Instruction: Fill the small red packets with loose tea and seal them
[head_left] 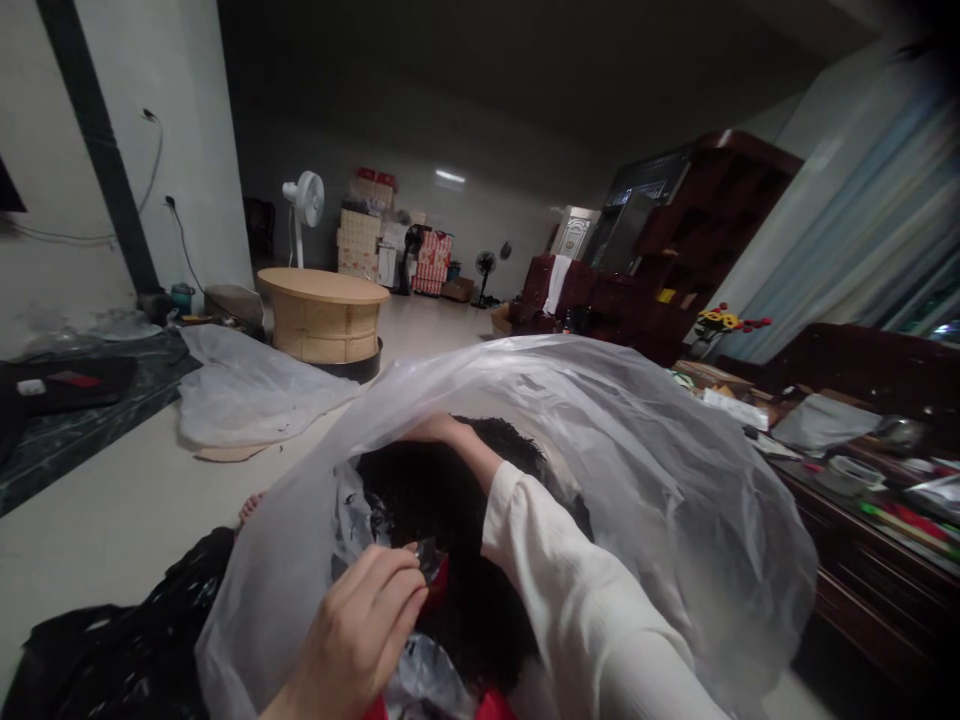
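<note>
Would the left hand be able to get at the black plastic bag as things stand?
Probably not directly: the left hand is within the cloudy bag, whose side lies between it and the black plastic bag.

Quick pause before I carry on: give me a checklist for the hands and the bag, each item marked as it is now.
1. Mouth of the clear bag held wide enough to see in: ok, it gapes around both hands.
2. Left hand has hold of the shiny wrapper: ok, fingers look pinched on its edge.
3. Right hand has a grip: cannot tell, its fingers are obscured at the far rim.
4. Hands clear of each other: ok, a gap shows between them.
5. Bottom of the bag in view: not ok, the black fluffy thing covers much of it.
</note>
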